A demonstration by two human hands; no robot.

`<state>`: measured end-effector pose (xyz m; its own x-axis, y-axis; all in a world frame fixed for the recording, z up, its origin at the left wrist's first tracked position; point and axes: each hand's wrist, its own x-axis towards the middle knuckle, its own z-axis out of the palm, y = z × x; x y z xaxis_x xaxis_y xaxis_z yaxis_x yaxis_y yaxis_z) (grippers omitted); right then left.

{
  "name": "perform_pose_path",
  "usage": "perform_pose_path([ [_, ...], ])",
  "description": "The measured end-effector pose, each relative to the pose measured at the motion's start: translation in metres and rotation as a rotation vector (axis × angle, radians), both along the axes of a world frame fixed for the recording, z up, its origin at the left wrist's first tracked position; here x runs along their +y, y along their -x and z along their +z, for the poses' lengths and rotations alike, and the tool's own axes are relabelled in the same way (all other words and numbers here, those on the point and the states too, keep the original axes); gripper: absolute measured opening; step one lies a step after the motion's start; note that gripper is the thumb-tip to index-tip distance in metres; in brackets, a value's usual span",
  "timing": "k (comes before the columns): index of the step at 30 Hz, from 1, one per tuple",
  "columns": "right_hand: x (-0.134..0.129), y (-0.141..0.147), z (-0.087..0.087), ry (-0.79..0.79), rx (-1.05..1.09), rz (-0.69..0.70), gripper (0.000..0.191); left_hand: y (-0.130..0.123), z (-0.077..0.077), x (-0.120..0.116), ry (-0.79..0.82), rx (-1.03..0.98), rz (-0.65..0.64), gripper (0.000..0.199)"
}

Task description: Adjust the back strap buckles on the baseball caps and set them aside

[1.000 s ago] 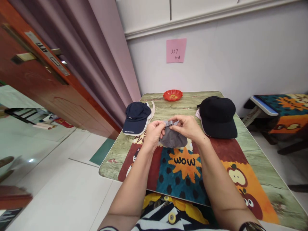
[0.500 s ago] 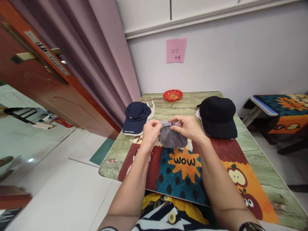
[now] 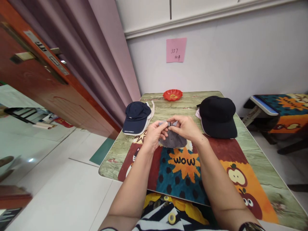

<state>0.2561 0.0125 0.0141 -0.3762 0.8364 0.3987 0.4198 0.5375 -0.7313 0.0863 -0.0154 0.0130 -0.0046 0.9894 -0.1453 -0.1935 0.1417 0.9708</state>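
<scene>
A grey cap (image 3: pixel 173 140) rests on the printed mat in the middle of the table, its back strap and buckle (image 3: pixel 168 124) lifted toward me. My left hand (image 3: pixel 156 133) pinches the strap just left of the buckle, thumb on top. My right hand (image 3: pixel 184 126) grips the strap at the buckle's right side between thumb and fingers. The two hands almost touch and cover much of the strap. To the left lies a navy blue cap (image 3: pixel 136 116) stacked over a pale one. On the right, a black cap (image 3: pixel 218 115) sits over a pinkish one.
A red scalloped dish (image 3: pixel 172 95) stands near the table's far edge. The mat (image 3: pixel 168 183) shows "WOW" and apple pictures. A wooden door (image 3: pixel 79 106) and a mauve curtain (image 3: pixel 106 48) are on the left. Another table (image 3: pixel 288 106) is at the right.
My left hand has moved right along the strap, up to the buckle and close to my right hand. The right hand and the stacked caps have hardly moved.
</scene>
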Motion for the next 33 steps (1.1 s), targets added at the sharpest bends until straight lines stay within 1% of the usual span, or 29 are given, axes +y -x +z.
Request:
perform_pose_path([
  [4, 0.000, 0.000, -0.001, -0.013, -0.013, 0.003, 0.026, -0.001, -0.001, 0.000, -0.023, -0.012, 0.024, 0.044],
  [10, -0.002, 0.005, 0.001, -0.090, -0.079, -0.060, 0.019, -0.004, -0.002, 0.000, -0.017, -0.053, 0.067, 0.038],
  [14, -0.004, 0.006, 0.002, -0.117, -0.121, -0.098, 0.020, -0.005, -0.002, 0.001, -0.039, -0.058, 0.073, 0.035],
  [24, -0.006, 0.003, 0.002, -0.124, -0.123, -0.080, 0.022, -0.004, -0.004, 0.000, -0.065, -0.067, 0.015, 0.036],
  [26, -0.005, 0.003, 0.003, -0.122, -0.118, -0.067, 0.022, -0.002, -0.004, 0.001, -0.088, -0.010, 0.001, 0.035],
  [30, -0.004, 0.003, 0.003, -0.098, -0.123, -0.031, 0.024, 0.004, -0.006, 0.002, -0.210, 0.212, 0.089, 0.041],
  [31, -0.004, 0.004, 0.003, -0.099, -0.124, -0.025, 0.024, 0.006, -0.007, 0.002, -0.216, 0.252, 0.074, 0.045],
  [33, -0.004, 0.005, 0.003, -0.104, -0.117, -0.015, 0.024, 0.009, -0.008, 0.002, -0.159, 0.293, -0.054, 0.047],
])
